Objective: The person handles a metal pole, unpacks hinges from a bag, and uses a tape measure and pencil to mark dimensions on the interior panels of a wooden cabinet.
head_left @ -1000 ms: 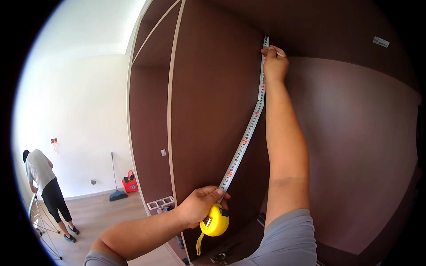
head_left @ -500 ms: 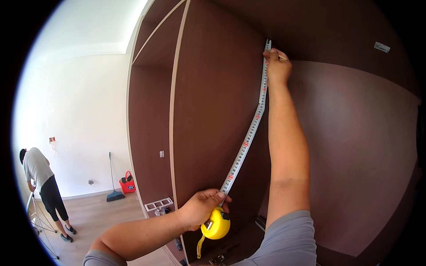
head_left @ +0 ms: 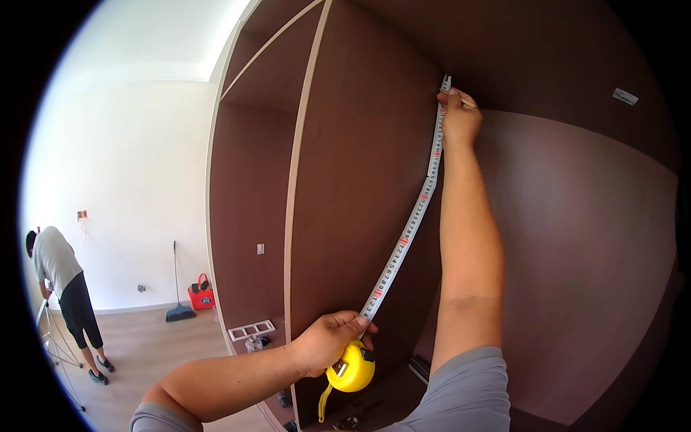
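A yellow tape measure (head_left: 351, 369) with a yellow wrist strap hangs just under my left hand (head_left: 327, 345). My left fingers close on the blade where it leaves the case, thumb on top. The white blade (head_left: 403, 245) runs up along the dark brown cabinet side panel (head_left: 360, 165), with a bend partway. Near its upper end my right hand (head_left: 461, 119) pinches the blade, and a thin pencil-like stick shows between the fingers. The hooked tip sits close to the corner under the cabinet's top panel (head_left: 547, 57).
Beyond the cabinet's pale front edge (head_left: 294, 216) is another compartment with a white slotted frame (head_left: 252, 330) low down. On the floor at left are a broom (head_left: 180, 312) and a red bag (head_left: 202, 295). A person (head_left: 61, 281) bends over a folding stand (head_left: 52, 335).
My view has shifted slightly, so the cabinet and the blade's upper end sit a little lower and farther right. Both hands keep their hold on the tape measure.
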Demonstrator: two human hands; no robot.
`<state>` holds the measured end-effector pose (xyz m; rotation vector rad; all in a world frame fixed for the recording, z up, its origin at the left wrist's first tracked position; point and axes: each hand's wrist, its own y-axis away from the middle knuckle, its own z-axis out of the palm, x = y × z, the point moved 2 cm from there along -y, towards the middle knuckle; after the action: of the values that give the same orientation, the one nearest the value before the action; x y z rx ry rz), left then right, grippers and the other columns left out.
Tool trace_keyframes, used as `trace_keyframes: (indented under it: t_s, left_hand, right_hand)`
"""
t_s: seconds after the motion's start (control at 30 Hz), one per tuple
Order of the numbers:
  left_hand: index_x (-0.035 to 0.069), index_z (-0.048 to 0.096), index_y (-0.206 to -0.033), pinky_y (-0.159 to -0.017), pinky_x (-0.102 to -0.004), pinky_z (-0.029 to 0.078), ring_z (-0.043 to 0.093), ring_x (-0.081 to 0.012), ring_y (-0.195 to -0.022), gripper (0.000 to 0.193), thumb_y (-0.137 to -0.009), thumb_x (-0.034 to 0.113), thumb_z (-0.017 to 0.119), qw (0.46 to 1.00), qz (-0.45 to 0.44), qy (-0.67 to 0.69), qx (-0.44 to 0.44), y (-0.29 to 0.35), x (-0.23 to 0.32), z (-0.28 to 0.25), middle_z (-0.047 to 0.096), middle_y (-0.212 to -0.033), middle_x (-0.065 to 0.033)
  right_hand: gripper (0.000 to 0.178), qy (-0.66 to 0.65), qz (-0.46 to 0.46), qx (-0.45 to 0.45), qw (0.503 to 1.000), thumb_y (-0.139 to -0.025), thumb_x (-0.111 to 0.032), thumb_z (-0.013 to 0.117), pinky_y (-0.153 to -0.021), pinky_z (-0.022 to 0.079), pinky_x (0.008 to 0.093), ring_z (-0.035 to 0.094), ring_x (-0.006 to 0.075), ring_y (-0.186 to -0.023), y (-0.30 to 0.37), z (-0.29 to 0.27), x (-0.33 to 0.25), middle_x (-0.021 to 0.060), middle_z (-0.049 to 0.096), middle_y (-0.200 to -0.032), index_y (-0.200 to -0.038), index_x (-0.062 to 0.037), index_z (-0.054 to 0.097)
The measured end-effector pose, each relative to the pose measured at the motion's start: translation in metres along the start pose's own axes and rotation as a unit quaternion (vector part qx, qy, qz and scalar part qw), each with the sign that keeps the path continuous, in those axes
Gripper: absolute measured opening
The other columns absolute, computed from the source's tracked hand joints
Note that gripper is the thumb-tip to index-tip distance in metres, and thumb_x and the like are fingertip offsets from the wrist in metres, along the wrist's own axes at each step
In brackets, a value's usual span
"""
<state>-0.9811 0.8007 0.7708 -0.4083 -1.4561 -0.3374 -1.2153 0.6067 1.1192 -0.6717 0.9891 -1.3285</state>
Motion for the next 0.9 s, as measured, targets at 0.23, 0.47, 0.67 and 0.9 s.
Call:
trace_keyframes:
  t_s: [0.23,0.47,0.67,0.9]
  left_hand:
    - [0.005,0.064,-0.113,-0.062,-0.0267,0.054,0.063,-0.0115,-0.069,0.031,-0.112,0.03,0.046,1.0,0.008,-0.009,-0.003,0.0,0.0,0.0,0.069,-0.089,-0.0039]
    - [0.004,0.065,-0.114,-0.066,-0.0273,0.054,0.064,-0.0117,-0.073,0.032,-0.111,0.029,0.047,1.0,0.003,-0.028,-0.002,-0.001,-0.002,-0.004,0.069,-0.089,-0.004]
    - [0.0,0.066,-0.117,-0.081,-0.0265,0.051,0.063,-0.0102,-0.087,0.029,-0.11,0.024,0.051,0.989,0.078,-0.114,-0.061,0.013,-0.011,-0.004,0.069,-0.09,-0.0043]
    - [-0.001,0.062,-0.117,-0.079,-0.0283,0.055,0.066,-0.0124,-0.086,0.022,-0.11,0.015,0.049,0.975,0.131,-0.149,-0.104,0.054,-0.067,-0.004,0.069,-0.09,-0.0061]
  right_hand:
    - [0.02,0.019,0.027,-0.002,0.999,-0.1,-0.014,0.063,-0.083,0.055,0.0296,0.073,0.0166,-0.088,0.001,-0.001,-0.009,0.0114,0.078,-0.091,-0.107,0.0034,0.069]
    - [0.028,-0.094,-0.037,-0.014,0.995,-0.104,-0.016,0.059,-0.093,0.055,0.0335,0.073,0.0235,-0.097,0.007,-0.028,-0.05,0.0147,0.076,-0.099,-0.121,0.0051,0.062]
    - [0.03,0.008,0.034,0.035,0.999,-0.105,-0.018,0.057,-0.09,0.051,0.03,0.07,0.0189,-0.102,0.037,-0.102,-0.077,0.013,0.075,-0.108,-0.122,0.0049,0.063]
    - [0.034,0.008,0.079,-0.084,0.993,-0.106,-0.018,0.058,-0.101,0.053,0.0389,0.068,0.0263,-0.111,0.236,-0.141,-0.168,0.0207,0.07,-0.119,-0.128,0.0067,0.054]
